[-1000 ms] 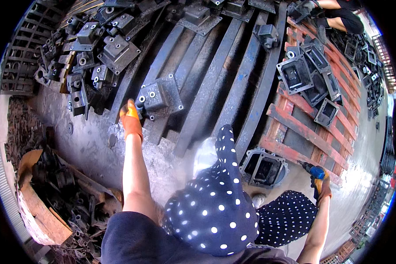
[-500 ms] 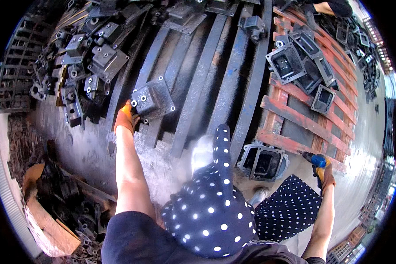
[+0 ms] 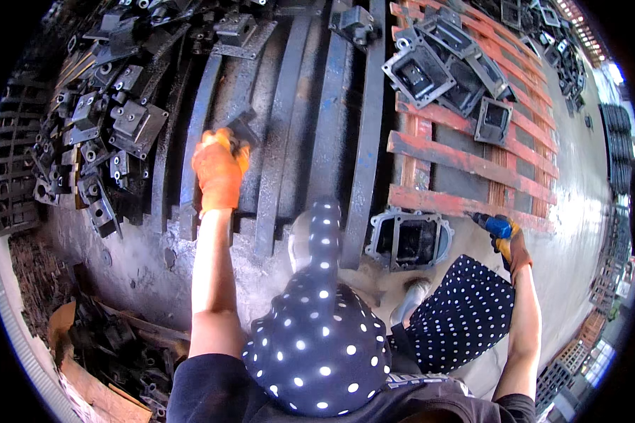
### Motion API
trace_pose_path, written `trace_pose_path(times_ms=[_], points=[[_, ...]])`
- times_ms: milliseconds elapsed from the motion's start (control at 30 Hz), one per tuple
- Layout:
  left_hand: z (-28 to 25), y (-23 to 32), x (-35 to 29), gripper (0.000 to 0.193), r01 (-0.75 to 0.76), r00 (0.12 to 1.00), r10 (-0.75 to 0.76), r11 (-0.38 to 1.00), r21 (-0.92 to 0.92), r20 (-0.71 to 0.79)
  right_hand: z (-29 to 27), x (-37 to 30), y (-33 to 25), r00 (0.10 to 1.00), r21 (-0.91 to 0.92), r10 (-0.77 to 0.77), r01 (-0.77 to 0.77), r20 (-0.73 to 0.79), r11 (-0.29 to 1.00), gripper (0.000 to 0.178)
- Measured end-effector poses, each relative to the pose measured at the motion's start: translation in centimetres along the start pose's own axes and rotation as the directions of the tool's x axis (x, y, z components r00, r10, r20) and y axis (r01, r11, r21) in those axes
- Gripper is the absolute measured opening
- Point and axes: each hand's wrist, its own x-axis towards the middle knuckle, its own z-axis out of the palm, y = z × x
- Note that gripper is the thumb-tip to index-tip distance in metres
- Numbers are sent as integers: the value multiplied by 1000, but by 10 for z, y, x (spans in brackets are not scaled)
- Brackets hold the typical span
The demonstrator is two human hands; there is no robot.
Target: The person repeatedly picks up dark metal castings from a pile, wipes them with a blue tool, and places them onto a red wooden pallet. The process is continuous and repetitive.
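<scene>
My left hand (image 3: pixel 222 163), in an orange glove, is closed on a dark metal casting (image 3: pixel 245 132). The casting stands tilted on edge above the dark slatted rack, and my fingers cover part of it. Off to the right, my right hand (image 3: pixel 516 248), also gloved, grips a blue pistol-shaped power tool (image 3: pixel 497 226) with a dark tip. That tip points left, near the front edge of the reddish pallet. Between my hands, an open box-shaped metal housing (image 3: pixel 413 240) with a flanged rim lies on the floor.
Several dark castings (image 3: pixel 137 127) are heaped at the left. Open-framed housings (image 3: pixel 420 74) are stacked on the red wooden pallet (image 3: pixel 451 166). A torn cardboard box (image 3: pixel 95 388) of dark parts sits at the lower left. Polka-dot cloth (image 3: pixel 317 338) covers the lower middle.
My left hand has raised the casting from lying flat to tilted on edge, turning its back to view. The view has shifted; my right hand still holds the power tool.
</scene>
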Motion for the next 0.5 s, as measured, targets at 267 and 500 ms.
trace_pose_path(times_ms=[267, 500], points=[[-32, -13, 61, 33, 46, 988, -21, 986, -163, 150, 0, -7, -31, 998, -21, 49, -48, 42, 999, 36], [-16, 15, 54, 36, -260, 959, 253, 965, -41, -127, 3, -7, -31, 997, 44, 77, -78, 17, 996, 35]])
